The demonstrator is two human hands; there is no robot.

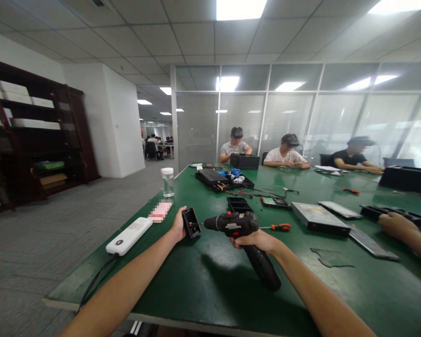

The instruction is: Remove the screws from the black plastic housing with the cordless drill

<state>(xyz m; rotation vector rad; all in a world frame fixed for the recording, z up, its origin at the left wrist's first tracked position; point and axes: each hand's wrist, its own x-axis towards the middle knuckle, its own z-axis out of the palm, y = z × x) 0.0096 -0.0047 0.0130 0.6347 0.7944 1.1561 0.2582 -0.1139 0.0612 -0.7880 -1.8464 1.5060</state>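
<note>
Low in the middle of the frame, gripped a small black part (191, 223) in the left hand (178, 225), fingers closed tight round its left edge, just above the green table (203, 281). Gripped a black power drill (236, 223) in the right hand (256, 239), just right of the part, fingers wrapped fully shut round the handle, with the fat battery end pointing down toward the bottom of the frame. Pointed the thin drill bit (198, 224) left, straight at the part, with the tip touching it or very nearly so; could not tell which, too small to see. Looked like work on a screw in that part. Called for a bit lined up dead straight, not tilted, so as not to slip. Called for a firm push and a slow, gentle squeeze on the trigger. Called for left fingers well away from the spinning tip. Would have helped to rest the part on the table for a steadier hold. Spotted an orange-handled screwdriver (279, 227) just right of the drill, and a black tray (239, 204) above it. Spotted a white power bank (129, 235) toward the lower left, and another person's hand (395, 224) at the right edge.
</note>
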